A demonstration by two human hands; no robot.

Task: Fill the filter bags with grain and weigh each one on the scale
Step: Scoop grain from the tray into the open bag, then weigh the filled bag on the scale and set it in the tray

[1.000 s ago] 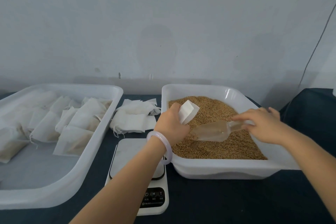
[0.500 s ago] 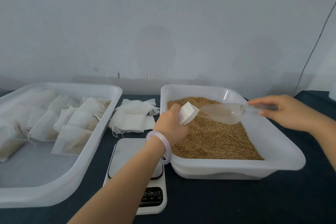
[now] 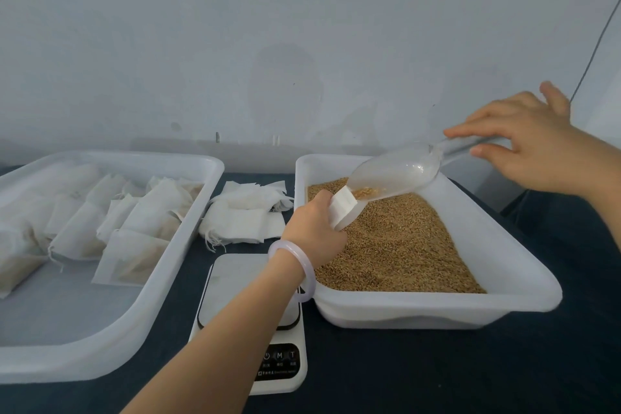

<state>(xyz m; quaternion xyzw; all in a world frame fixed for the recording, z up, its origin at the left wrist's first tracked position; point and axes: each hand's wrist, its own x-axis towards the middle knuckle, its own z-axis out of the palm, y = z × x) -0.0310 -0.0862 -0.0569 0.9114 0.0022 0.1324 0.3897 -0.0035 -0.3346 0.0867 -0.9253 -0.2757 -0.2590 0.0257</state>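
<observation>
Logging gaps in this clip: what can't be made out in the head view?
Head view:
scale reading: print too small; left arm crosses it.
filter bag fill level: left hand wraps its lower part.
scoop handle: right hand covers it.
left tray: cut by left edge.

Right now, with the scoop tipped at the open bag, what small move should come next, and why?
Probably tip the scoop a little steeper with the right hand. Its lip sits at the mouth of the filter bag that the left hand grips over the grain tray, and a small heap of grain lies at the lip, not yet in the bag.
</observation>
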